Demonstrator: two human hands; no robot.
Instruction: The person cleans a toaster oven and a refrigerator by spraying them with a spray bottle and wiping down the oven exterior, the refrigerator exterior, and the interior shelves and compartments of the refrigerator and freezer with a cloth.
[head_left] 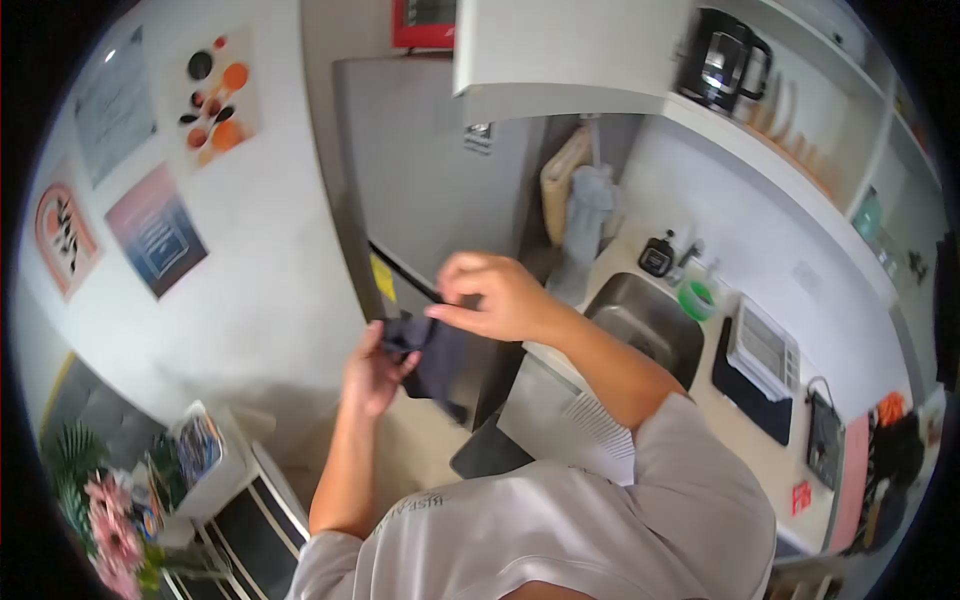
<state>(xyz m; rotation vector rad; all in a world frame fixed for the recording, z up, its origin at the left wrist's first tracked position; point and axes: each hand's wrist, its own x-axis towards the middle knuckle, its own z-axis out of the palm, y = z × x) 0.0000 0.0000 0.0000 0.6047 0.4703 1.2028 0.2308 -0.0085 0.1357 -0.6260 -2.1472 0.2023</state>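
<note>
A dark grey-blue cloth (pixel 437 362) hangs between my two hands in front of the fridge, its lower end blurred by motion. My left hand (pixel 375 378) grips its left edge, with the thumb and fingers closed around the fabric. Above and to the right, my right hand (pixel 492 296) has its fingers curled in a pinch at the cloth's upper edge. Folds hide the cloth's full shape, so I cannot tell what kind of piece it is.
Behind the cloth stands a grey fridge (pixel 430 160). To the right, a counter holds a steel sink (pixel 640 325), a black soap bottle (pixel 657 257) and a white dish rack (pixel 765 345). An overhead cabinet (pixel 575 45) juts out. Pink flowers (pixel 113 525) stand lower left.
</note>
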